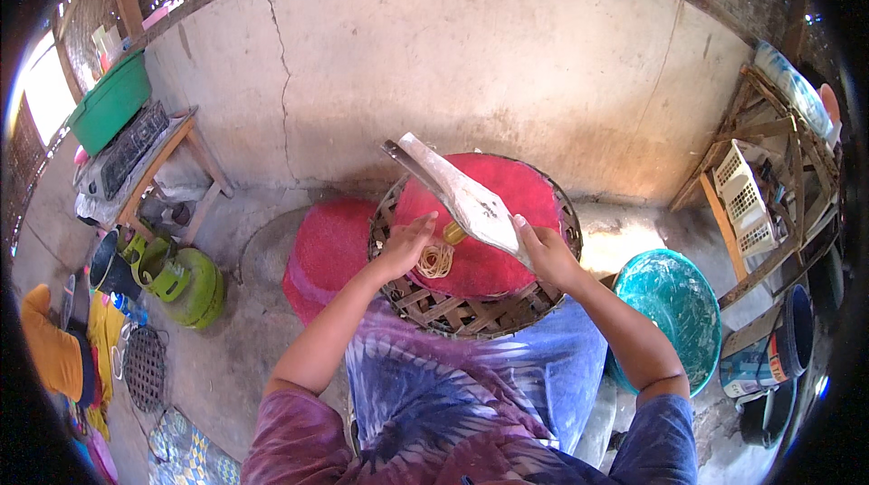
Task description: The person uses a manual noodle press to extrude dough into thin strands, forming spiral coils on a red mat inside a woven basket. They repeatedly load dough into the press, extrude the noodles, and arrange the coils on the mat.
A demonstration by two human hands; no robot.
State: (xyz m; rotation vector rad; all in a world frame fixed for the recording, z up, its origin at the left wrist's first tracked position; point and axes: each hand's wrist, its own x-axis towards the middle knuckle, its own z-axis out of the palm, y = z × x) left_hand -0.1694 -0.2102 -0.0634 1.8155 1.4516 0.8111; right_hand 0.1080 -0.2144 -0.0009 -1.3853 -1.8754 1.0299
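Blade (462, 195): long, pale, dusty; axis diagonal, tip up-left toward wall.
Right hand (547, 254): fingers gripping blade's lower end.
Left hand (409, 244): fingers loosely open on red net (507, 191).

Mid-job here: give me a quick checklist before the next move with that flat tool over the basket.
1. Right hand has a grip on the flat pale tool: ok.
2. Left hand rests on the red mesh: ok.
3. Woven basket sits steady on the lap: ok.
4. Pale coil of strands lies beside the left hand, uncovered: ok.
5. Small yellow object under the tool, held or loose: cannot tell.
6. Teal basin clear of the right elbow: ok.
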